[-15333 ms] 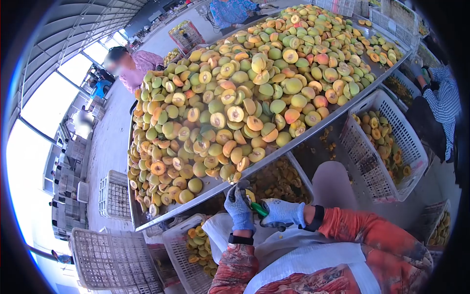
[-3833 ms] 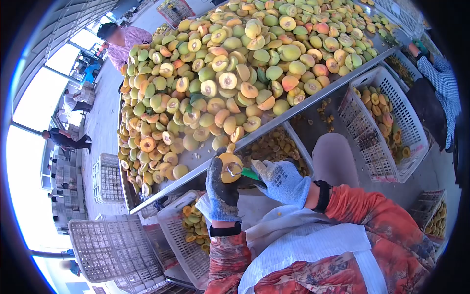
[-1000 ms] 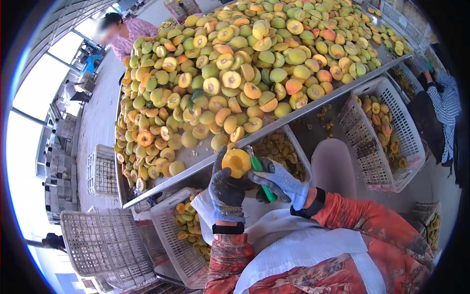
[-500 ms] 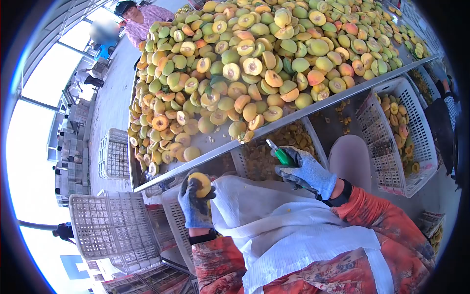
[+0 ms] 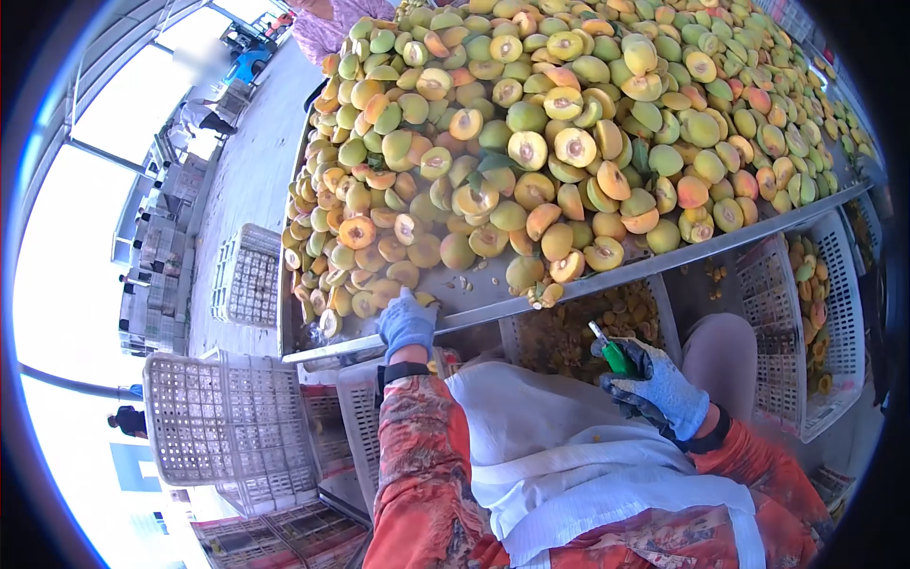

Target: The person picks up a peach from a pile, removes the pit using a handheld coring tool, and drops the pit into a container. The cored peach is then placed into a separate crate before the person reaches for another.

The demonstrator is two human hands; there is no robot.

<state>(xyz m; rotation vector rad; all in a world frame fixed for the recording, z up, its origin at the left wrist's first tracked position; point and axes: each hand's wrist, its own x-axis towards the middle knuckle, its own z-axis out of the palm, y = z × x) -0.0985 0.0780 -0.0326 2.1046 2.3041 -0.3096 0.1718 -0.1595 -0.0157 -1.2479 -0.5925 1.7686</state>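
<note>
My left hand (image 5: 408, 322), in a blue-grey work glove, reaches over the table's near edge to the peach halves (image 5: 379, 294) at the front left of the pile. Its back faces me, and the fingertips are mostly hidden among the fruit, so I cannot tell whether it holds a piece. Over my lap, my right hand (image 5: 664, 384) wears a similar glove with dark grip patches. It is closed around a green-handled tool (image 5: 618, 358) with a short metal tip pointing up and left. The cut peaches, several still with stones, heap up on the metal-edged table (image 5: 607, 280).
Below the table edge sits a crate of small fruit scraps (image 5: 592, 332). A white crate with peach pieces (image 5: 839, 351) stands at right. Stacked plastic crates (image 5: 227, 417) are at my left, another crate (image 5: 248, 275) beyond. A person in a pink top (image 5: 332, 33) stands across the table.
My left hand has moved up from my lap to the fruit on the table; the peach half it held no longer shows in it. The view has shifted; my right hand still holds the tool.
</note>
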